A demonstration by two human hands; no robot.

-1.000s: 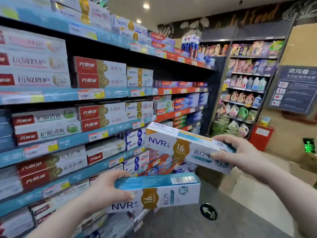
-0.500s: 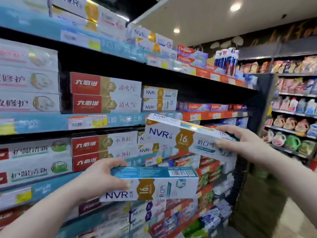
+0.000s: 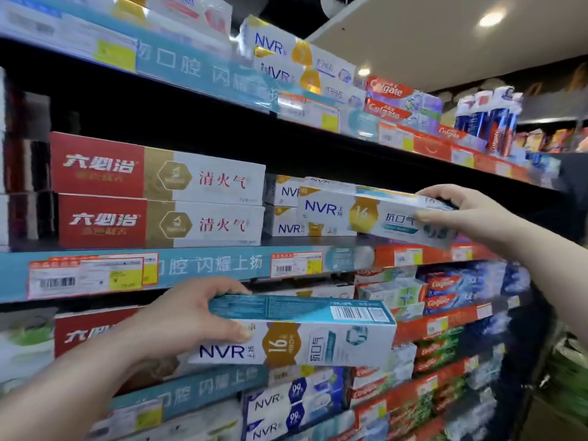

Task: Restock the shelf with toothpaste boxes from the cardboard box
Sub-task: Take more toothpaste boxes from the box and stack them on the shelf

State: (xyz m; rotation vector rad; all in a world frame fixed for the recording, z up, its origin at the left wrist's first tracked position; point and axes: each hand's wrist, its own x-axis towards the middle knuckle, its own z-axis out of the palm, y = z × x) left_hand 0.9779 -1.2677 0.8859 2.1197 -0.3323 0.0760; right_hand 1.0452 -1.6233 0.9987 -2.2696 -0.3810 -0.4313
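Toothpaste boxes (image 3: 296,332) horizontal, long axes along shelf (image 3: 206,268), logos leftward

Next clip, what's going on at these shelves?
A person is restocking toothpaste, one box in each hand. The right hand grips the upper NVR box by its end, holding it at the shelf in front of the stacked NVR boxes beside the red boxes. The left hand holds the lower NVR box in front of the shelving, not yet placed.

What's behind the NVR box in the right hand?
Two stacked NVR boxes on the shelf, their left ends showing. The held NVR box and right hand cover their right ends and the shelf space beyond.
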